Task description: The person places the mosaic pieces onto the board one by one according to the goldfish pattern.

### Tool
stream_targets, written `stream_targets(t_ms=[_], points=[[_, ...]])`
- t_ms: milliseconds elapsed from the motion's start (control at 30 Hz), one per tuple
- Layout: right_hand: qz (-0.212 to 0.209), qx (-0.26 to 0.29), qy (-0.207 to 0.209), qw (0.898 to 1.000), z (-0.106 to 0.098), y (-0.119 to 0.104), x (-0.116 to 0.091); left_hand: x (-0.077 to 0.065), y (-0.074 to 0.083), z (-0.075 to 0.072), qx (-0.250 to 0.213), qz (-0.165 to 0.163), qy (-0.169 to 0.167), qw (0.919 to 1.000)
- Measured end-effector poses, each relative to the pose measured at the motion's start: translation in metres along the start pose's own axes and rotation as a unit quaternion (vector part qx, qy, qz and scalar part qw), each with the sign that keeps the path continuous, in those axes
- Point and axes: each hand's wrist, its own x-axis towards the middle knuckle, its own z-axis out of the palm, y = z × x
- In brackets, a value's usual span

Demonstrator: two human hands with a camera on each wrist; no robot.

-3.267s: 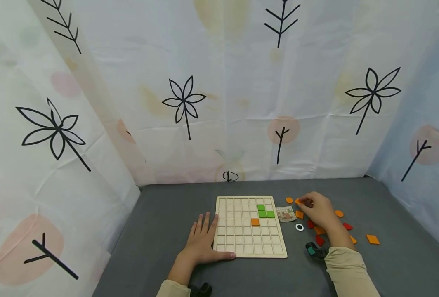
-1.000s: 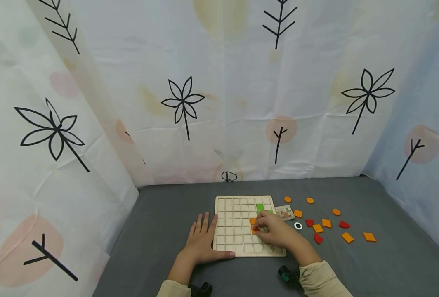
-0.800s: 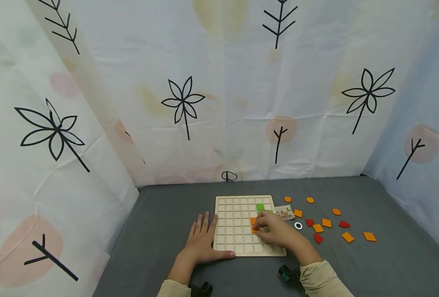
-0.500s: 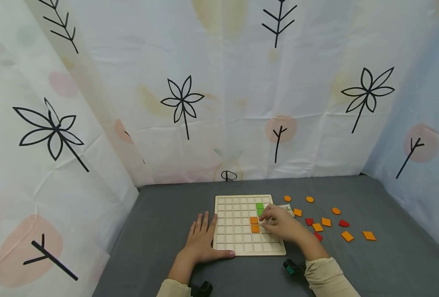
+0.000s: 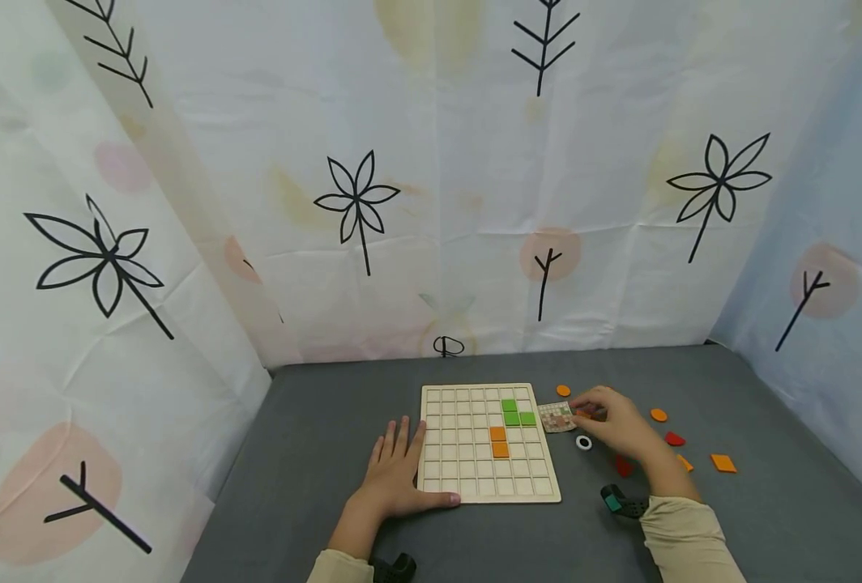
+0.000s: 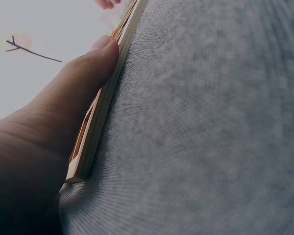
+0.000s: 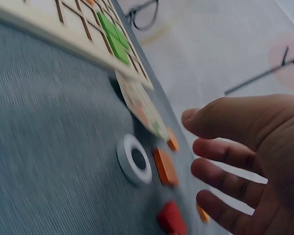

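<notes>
A wooden grid board [image 5: 460, 461] lies on the grey table, holding 3 green square tiles [image 5: 509, 419] and two orange square tiles [image 5: 500, 449]. My left hand [image 5: 394, 478] rests against its lower left corner, fingers straight along the left side and thumb along the near edge. In the left wrist view the thumb [image 6: 105, 51] touches the board's rim. Over the loose pieces right of the board is my right hand [image 5: 616, 425]. Its fingers are loosely bent, with nothing between them in the right wrist view. An orange square tile [image 7: 165, 166] lies near those fingers.
A small patterned card [image 5: 556, 417] touches the board's right side, with a white ring-shaped piece [image 5: 583, 443] nearby. Loose orange discs [image 5: 659, 415], red pieces [image 5: 675, 439] and orange squares [image 5: 723, 463] lie farther right, some hidden by my right hand. Printed cloth [image 5: 431, 202] encloses the table.
My right hand carried an orange piece to the board, and a second orange square now sits below the first. It then moved back right over the loose pieces. The left hand stayed put.
</notes>
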Motion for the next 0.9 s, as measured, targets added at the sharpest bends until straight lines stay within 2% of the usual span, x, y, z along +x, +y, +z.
stream_targets(t_ms=[233,400,900], points=[[0.043,-0.018,-0.029,0.998,-0.009,0.019,-0.005,0.001,-0.002,0.003,0.005,0.001,0.006,1.0000],[0.049,-0.021,-0.032,0.998,-0.008,0.022,-0.007,0.002,-0.003,0.003,-0.001,0.003,0.008,1.0000],[0.053,-0.071,0.018,0.996,0.003,0.017,-0.004,0.002,-0.004,0.004,0.006,0.005,0.006,1.0000]])
